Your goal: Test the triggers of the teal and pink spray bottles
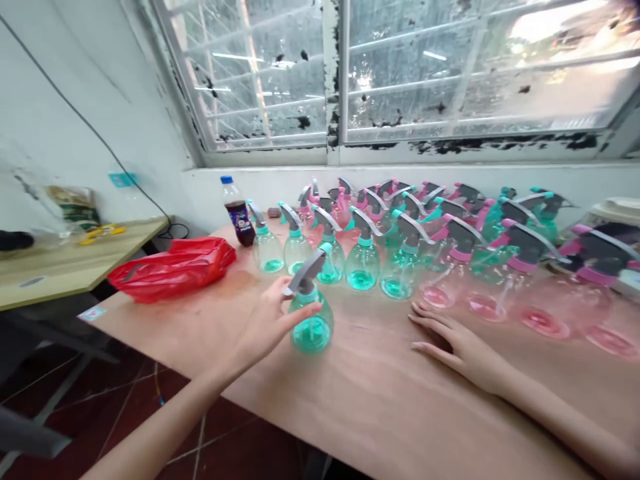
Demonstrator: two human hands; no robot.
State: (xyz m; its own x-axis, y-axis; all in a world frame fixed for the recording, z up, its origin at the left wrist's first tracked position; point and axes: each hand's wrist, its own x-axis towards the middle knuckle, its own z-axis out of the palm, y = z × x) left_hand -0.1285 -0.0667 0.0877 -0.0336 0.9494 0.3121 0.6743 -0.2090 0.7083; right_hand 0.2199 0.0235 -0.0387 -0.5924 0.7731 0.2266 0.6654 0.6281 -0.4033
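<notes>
While the left hand [270, 320] grips the green bottle [313, 333] about its neck and shoulder, thumb across the front, the right hand [463, 347] lies on the table [360, 407], fingers loosely spread, holding nothing, near the pink bottles [436, 297]. The green bottle is upright, in front of the row [363, 270]; base contact cannot be confirmed. Step in hand, as judged: positioning a single bottle. The next move calls for a steady neck grip, base level, clear of its neighbours.
</notes>
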